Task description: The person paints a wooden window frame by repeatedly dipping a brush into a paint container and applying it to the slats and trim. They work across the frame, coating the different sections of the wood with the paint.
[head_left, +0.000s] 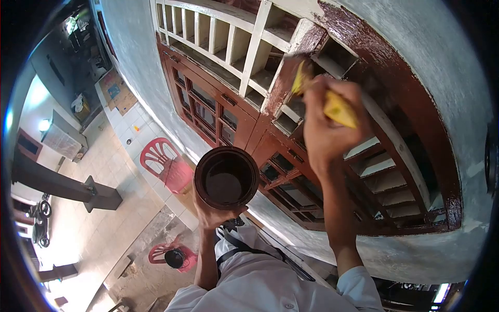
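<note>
Here, the right hand [333, 122] is clamped on a brush [340, 110] at the frame [281, 88]. Nearer, left, the left hand [214, 215] grips a pot [227, 177].

Looks like the porch side of a home, with paned wooden windows [200, 106] and slatted openings [212, 36] set into a plastered wall [130, 49]. Also shows white tiling [120, 124] with a red plastic chair [178, 174] on it, a pale tiled floor [112, 166], a dark pillar [67, 182] and, farther off, a parked motorcycle [42, 221].
</note>
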Motion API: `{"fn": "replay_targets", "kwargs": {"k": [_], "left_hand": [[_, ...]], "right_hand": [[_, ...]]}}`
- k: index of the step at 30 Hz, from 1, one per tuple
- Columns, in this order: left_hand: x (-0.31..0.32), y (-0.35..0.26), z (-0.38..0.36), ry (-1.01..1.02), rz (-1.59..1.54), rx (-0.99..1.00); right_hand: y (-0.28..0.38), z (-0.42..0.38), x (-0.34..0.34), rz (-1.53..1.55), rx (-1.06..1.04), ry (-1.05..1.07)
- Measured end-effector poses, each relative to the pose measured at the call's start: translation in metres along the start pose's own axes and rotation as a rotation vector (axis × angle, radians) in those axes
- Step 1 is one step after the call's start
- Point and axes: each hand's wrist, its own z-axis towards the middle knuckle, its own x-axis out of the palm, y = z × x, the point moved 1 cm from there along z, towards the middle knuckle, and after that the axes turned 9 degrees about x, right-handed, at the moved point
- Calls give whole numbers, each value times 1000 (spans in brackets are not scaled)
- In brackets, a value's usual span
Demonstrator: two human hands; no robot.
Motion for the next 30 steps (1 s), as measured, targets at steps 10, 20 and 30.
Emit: {"fn": "replay_targets", "kwargs": {"k": [10, 20, 30], "left_hand": [[-5, -1, -6, -21, 4, -38], [0, 5, -2, 12, -1, -29], [13, -5, 11, 48, -2, 77]], "right_hand": [[-31, -94, 8, -32, -178, 94], [-31, -99, 5, 25, 200, 329], [28, -9, -52, 481, 509, -215]]}}
